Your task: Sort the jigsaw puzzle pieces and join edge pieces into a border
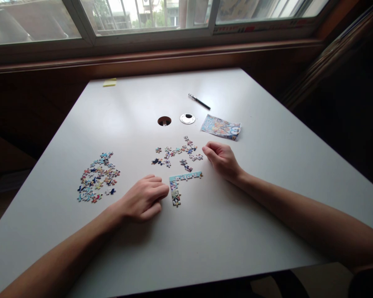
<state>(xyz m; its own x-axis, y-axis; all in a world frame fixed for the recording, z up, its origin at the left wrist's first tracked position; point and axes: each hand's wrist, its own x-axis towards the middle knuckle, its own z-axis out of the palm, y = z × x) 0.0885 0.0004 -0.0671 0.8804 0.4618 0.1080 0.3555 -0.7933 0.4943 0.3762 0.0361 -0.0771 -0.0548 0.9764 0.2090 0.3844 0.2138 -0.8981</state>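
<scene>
Near the middle of the frame, a joined corner of puzzle pieces [174, 186] lies flat on the white table [220, 240], and the likeliest trouble is that it gets knocked apart: the left hand [146, 198] rests just beside its upright arm, so a careless sideways push could bend or split that narrow strip. The right hand [222, 159], at centre right, sits close to the loose pieces [189, 151] above the corner; a sweep of the wrist might scatter them, or send one up toward the round hole [164, 121] in the tabletop, where it could drop through. The left forearm [71, 246] passes near the heap of pieces [96, 180] at centre left, and a dragging elbow or sleeve could spread that too. The left fingers are bent inward and relaxed, the right ones curled into a loose fist with the thumb against them; whether either conceals a piece I cannot tell, nor whether the left knuckles actually touch the corner. Prints on single pieces are too small to read, the picture sheet [221, 127] at upper right is blurred, the hole's inside is mostly dark, and both forearms run out of the frame.
</scene>
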